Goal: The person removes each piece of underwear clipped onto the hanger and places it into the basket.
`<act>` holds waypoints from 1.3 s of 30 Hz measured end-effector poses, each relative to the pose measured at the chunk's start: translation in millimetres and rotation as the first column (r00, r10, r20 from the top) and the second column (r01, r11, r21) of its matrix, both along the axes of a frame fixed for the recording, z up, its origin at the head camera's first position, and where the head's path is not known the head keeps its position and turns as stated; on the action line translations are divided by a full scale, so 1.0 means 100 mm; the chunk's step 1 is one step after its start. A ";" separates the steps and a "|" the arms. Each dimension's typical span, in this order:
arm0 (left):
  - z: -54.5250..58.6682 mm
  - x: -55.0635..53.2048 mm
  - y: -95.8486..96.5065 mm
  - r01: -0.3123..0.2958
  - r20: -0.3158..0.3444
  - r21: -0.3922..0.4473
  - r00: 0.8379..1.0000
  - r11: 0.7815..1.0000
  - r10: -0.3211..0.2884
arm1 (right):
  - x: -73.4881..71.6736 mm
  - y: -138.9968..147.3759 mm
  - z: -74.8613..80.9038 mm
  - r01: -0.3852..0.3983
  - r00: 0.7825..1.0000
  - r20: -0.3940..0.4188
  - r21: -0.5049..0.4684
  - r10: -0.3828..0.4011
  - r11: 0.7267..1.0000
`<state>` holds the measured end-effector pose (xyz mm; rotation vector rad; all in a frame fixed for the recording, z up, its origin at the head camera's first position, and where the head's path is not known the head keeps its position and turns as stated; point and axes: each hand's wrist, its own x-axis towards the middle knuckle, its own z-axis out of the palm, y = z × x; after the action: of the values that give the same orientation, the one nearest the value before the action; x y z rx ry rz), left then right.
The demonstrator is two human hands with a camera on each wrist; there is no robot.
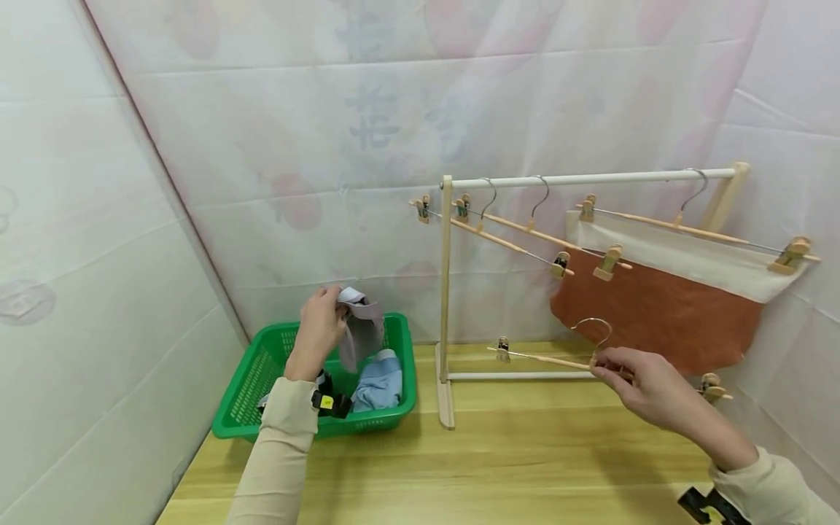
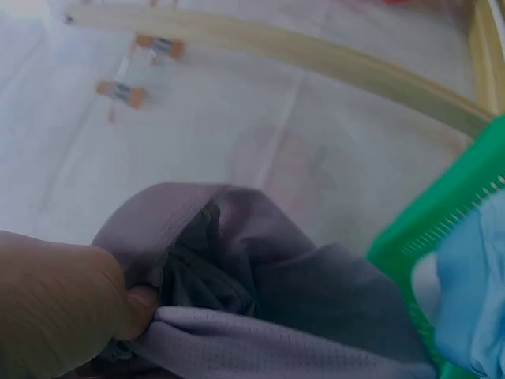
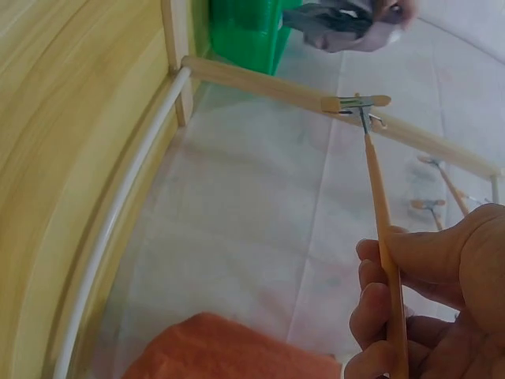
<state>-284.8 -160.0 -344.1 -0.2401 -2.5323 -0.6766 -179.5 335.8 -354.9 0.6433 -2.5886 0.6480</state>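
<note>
Left grip (image 1: 319, 327): closed on a mauve-grey fabric garment (image 1: 364, 328), thumb and fingers pinching its banded edge; the rest droops to the right of this grip. Right grip (image 1: 656, 386): fingers curled round the pale wooden bar of a clip hanger (image 3: 379, 193), beside the base of its metal hook. The two are well apart, with the near post of a wood-and-white rack (image 1: 446, 284) between the grips.

The work in hand appears to be bringing garment and hanger together. Recommended: spread the band flat before clipping, since it gapes and folds at the left grip; hold the hanger level; lift the garment clear of the green perforated plastic basket (image 1: 407, 357) below that grip. The metal-and-wood clip (image 1: 503, 350) left of the right grip should be opened fully, so that the band seats without bunching.

Limits of inspection: the right grip covers part of the bar in the head view, and the hanger's other end is cut off in the right wrist view. The left fingertips are largely masked by cloth. A dark item beneath the left wrist, beside a light-blue cloth (image 1: 380, 383), cannot be identified. Whether the garment has leg openings cannot be determined.
</note>
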 end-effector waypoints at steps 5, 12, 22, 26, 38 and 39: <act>-0.18 -0.08 -0.07 -0.086 0.131 -0.007 0.988 0.996 0.086 | 0.03 -0.06 -0.01 -0.030 0.999 -0.032 -0.001 0.030 1.000; -0.36 -0.17 -0.12 -0.157 0.237 0.008 0.960 0.988 0.151 | 0.08 -0.17 -0.02 -0.063 0.998 0.009 -0.011 0.063 0.998; -0.54 -0.18 -0.15 -0.185 0.406 0.005 0.898 0.983 0.167 | 0.12 -0.24 0.00 -0.106 0.993 -0.044 0.004 0.106 0.994; -0.56 -0.17 -0.14 -0.158 0.393 0.009 0.909 0.987 0.142 | 0.13 -0.25 0.01 -0.117 0.992 -0.055 0.012 0.118 0.993; -0.39 -0.11 0.12 -0.084 0.318 -0.037 0.944 0.996 0.092 | 0.14 -0.27 0.06 -0.120 0.992 -0.031 0.012 0.120 0.993; -0.35 -0.11 0.17 -0.068 0.301 -0.043 0.951 0.997 0.077 | 0.14 -0.27 0.06 -0.118 0.992 -0.030 0.011 0.119 0.993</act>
<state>-296.1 -143.2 -379.5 -0.0555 -2.8292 -0.6892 -165.3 309.1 -348.4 0.8088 -2.5415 0.6581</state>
